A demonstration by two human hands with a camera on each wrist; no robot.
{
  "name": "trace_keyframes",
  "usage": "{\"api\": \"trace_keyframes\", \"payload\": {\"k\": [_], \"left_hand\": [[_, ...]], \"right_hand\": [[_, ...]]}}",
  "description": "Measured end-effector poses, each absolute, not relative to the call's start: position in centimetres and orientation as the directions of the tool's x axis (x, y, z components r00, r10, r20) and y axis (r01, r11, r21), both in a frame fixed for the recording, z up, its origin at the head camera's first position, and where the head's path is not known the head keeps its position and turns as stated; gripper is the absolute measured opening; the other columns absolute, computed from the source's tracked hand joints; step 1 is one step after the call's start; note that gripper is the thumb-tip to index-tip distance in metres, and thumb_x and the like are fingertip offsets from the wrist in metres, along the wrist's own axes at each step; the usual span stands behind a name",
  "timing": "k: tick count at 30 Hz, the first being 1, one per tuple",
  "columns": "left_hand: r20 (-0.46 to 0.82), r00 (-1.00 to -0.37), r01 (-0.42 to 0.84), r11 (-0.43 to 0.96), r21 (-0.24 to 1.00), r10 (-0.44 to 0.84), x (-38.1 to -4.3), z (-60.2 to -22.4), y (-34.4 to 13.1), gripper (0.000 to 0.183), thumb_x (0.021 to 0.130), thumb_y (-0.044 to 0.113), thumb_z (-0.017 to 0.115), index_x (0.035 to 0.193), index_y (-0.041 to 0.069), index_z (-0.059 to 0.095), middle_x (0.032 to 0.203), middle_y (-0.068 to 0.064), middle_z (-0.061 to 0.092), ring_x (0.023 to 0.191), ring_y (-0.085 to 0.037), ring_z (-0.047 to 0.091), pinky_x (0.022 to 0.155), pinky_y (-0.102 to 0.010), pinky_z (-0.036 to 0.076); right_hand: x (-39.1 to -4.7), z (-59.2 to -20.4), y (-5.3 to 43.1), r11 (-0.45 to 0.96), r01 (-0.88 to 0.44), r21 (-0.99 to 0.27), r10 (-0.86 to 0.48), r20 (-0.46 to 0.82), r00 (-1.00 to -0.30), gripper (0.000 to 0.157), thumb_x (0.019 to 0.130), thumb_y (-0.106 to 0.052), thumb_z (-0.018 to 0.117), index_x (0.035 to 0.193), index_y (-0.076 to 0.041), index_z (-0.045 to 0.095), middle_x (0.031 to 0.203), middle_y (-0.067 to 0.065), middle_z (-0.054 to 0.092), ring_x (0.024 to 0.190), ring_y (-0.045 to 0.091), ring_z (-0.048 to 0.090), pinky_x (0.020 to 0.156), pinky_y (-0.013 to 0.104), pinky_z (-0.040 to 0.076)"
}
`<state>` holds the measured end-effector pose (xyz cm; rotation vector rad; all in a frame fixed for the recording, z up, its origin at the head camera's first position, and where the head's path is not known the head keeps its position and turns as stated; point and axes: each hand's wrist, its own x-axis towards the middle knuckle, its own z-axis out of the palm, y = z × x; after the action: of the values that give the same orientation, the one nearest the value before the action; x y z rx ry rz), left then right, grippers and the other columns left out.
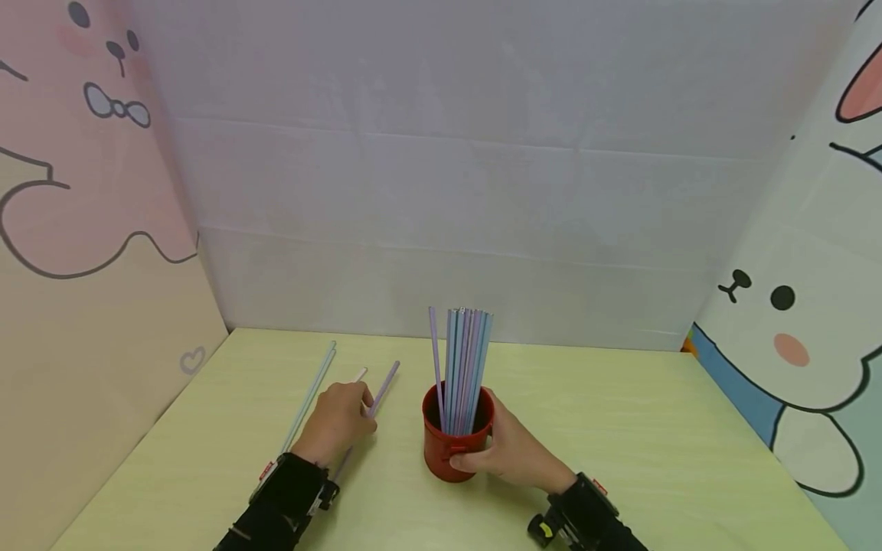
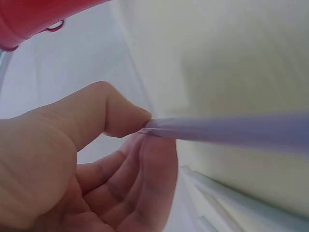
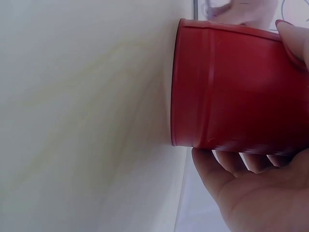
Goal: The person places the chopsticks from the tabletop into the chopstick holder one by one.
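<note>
A purple drinking straw [image 1: 387,385] is pinched between the thumb and fingers of my left hand [image 1: 336,422], low over the left part of the table. The left wrist view gives a close look at the pinched straw [image 2: 217,129], which runs off to the right. My right hand [image 1: 513,451] grips a red metal cup [image 1: 446,458] from its right side, thumb in front. Inside the cup stands a bunch of blue and purple straws [image 1: 467,367], with one purple straw [image 1: 436,352] leaning apart on the left. In the right wrist view, fingers curl along the cup's side [image 3: 241,87].
Beside my left hand, pale blue-green straws [image 1: 310,394] lie on the yellow table [image 1: 592,405]. A whitish straw [image 1: 361,373] pokes out beyond that hand. A pale wall sheet [image 1: 455,199] rises behind the table, with cartoon-printed panels at both sides.
</note>
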<state>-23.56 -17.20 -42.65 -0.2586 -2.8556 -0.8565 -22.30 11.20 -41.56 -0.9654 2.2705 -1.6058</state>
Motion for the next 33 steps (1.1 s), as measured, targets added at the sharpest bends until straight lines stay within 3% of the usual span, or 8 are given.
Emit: {"api": "trace_keyframes", "payload": {"k": [12,20,33], "left_hand": [[0.464,-0.883,0.367,0.726,0.582,0.075,-22.7,-37.2,-16.3,0.021,0.079,0.008,0.067,0.099,0.014,0.062,0.077,0.009,0.06,0.067,-0.003,0.057,0.061,-0.028,0.05],[0.613,-0.789,0.513,0.591,0.622,0.04,-22.5,-34.6,-14.5,0.028,0.08,0.007,0.07,0.105,0.016,0.061,0.08,0.008,0.061,0.071,0.0,0.057,0.065,-0.021,0.053],[0.719,-0.694,0.662,0.426,0.617,0.039,-23.5,-31.9,-10.9,0.026,0.084,0.007,0.067,0.109,0.012,0.06,0.084,0.007,0.061,0.074,-0.005,0.06,0.065,-0.023,0.054]], "right_hand": [[-22.3,-41.3,11.1,0.185,-0.399,-0.898,-0.614,0.211,-0.76,0.081,0.078,-0.012,0.079,0.141,-0.013,0.029,0.135,0.005,0.046,0.119,0.022,0.047,0.097,0.046,0.041],[-22.3,-41.3,11.2,0.184,-0.408,-0.894,-0.613,0.22,-0.759,0.081,0.078,-0.012,0.079,0.141,-0.013,0.029,0.135,0.005,0.046,0.119,0.022,0.048,0.097,0.048,0.041],[-22.2,-41.5,11.1,0.173,-0.4,-0.9,-0.609,0.222,-0.761,0.082,0.078,-0.012,0.079,0.142,-0.015,0.029,0.135,0.004,0.047,0.118,0.022,0.048,0.097,0.047,0.041]]}}
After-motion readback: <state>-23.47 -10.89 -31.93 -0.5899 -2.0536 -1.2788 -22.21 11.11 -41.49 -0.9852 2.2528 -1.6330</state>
